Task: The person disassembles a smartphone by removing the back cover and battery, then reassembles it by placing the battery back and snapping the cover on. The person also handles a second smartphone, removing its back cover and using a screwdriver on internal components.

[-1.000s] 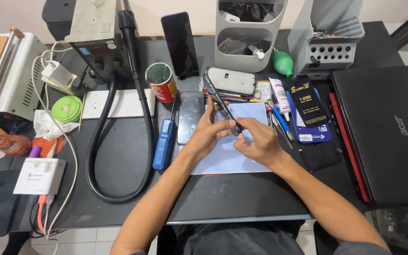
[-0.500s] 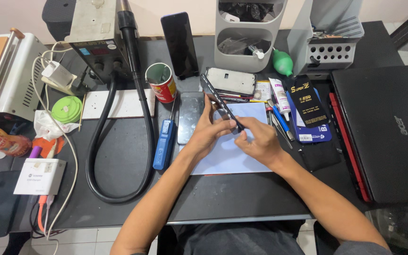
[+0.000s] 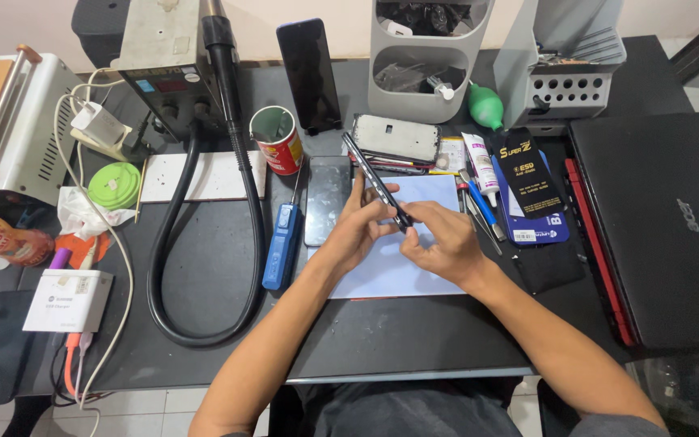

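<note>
Both hands hold a thin dark phone (image 3: 375, 184) on edge above a pale blue mat (image 3: 402, 263) in the middle of the desk. My left hand (image 3: 359, 225) grips its lower part from the left, fingers wrapped against the side. My right hand (image 3: 438, 241) pinches the phone's near end from the right. The phone's far end points up and to the left, toward a red can (image 3: 278, 142). Another dark phone (image 3: 327, 200) lies flat just left of my left hand.
A blue-handled tool (image 3: 283, 243) and a thick black hose (image 3: 204, 267) lie left of the mat. A closed black laptop (image 3: 663, 226) fills the right side. Tubes, pens and dark packets (image 3: 527, 194) sit right of the mat. A grey organiser (image 3: 426, 61) stands behind.
The hands and the phone stay almost where they were. The phone has tilted slightly and the fingers have shifted a little along its edge.
</note>
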